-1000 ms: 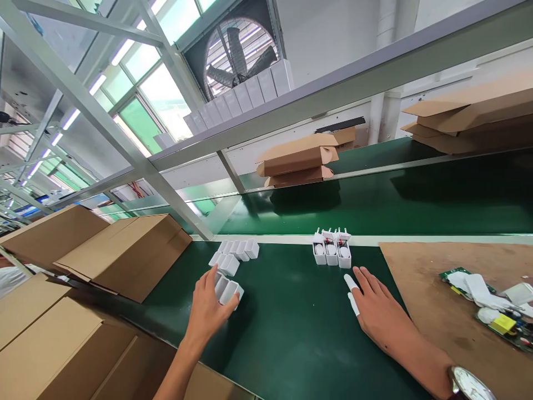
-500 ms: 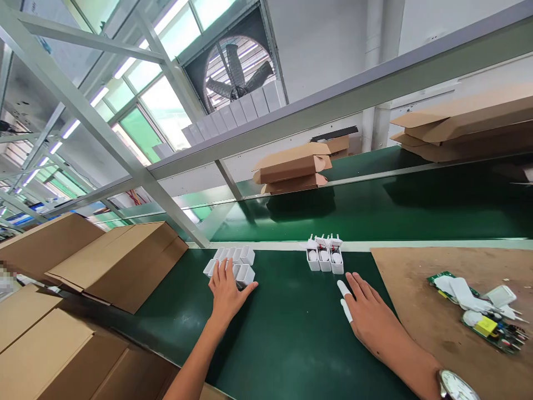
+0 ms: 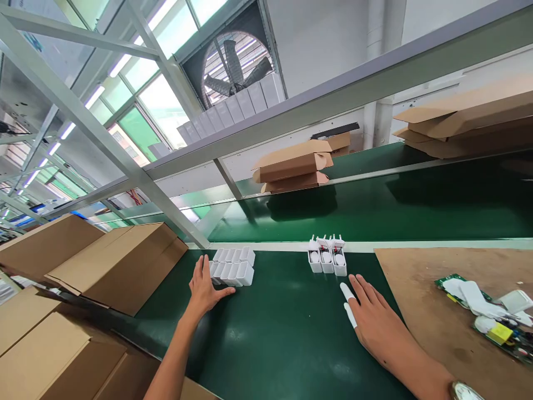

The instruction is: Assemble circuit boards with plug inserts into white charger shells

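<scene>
My left hand [image 3: 205, 291] is at the near left side of two rows of small white plastic housings [image 3: 233, 266] on the green work surface. Its thumb and fingers are spread around the corner of the front row; I cannot tell whether they touch it. My right hand [image 3: 372, 308] lies flat with fingers stretched out, white covers on two of its digits. Just beyond its fingertips stand three white housings [image 3: 327, 261] with round white parts and red wires inside, and white pieces with prongs at their far ends.
A brown board [image 3: 433, 322] at the right carries green circuit boards [image 3: 503, 333] and white plastic parts. Cardboard boxes [image 3: 120, 261] line the left side. Behind a pale rail runs a green belt [image 3: 375, 208], with folded cartons [image 3: 295, 166] beyond it. A metal frame crosses above.
My left hand has moved left and slightly toward me, uncovering more of the white housings' front row. My right hand stays almost in the same place, flat beside the three filled housings.
</scene>
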Demonstrator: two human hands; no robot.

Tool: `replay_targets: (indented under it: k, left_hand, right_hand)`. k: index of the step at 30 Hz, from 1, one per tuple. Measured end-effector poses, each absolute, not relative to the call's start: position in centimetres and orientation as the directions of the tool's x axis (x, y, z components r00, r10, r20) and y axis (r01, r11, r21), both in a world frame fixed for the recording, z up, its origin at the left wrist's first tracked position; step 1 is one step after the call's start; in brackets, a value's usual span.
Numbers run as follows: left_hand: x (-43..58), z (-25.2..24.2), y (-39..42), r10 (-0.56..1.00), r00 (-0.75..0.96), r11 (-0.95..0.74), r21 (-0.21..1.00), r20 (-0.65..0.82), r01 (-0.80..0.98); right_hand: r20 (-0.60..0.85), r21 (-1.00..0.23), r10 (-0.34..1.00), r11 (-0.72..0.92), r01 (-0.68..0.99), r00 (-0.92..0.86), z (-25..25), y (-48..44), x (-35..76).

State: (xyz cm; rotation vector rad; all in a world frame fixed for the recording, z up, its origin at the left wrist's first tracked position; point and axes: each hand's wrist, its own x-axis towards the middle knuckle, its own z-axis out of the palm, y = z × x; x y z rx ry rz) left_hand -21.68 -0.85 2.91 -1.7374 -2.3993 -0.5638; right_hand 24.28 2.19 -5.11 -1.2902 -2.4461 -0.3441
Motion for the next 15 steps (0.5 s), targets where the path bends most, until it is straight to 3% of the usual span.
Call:
replay_targets:
  k: [3, 7, 15]
  left_hand:
    - [-23.8, 3.2, -1.0, 0.914, -0.379, 0.305, 0.371, 0.143, 0.877]
    - [-24.8, 3.1, 0.2, 0.923, -0.369, 0.264, 0.519, 0.108, 0.813]
    - [-24.4, 3.1, 1.0, 0.921, -0.364, 0.224, 0.581, 0.135, 0.783]
  right_hand:
    - [0.405, 0.066, 0.746, 0.553, 0.83, -0.529, -5.6, 2.3, 24.3]
    - [0.395, 0.095, 0.745, 0.548, 0.831, -0.537, -5.6, 2.2, 24.4]
    - [0.429, 0.021, 0.751, 0.547, 0.837, -0.502, -5.1, 1.9, 24.3]
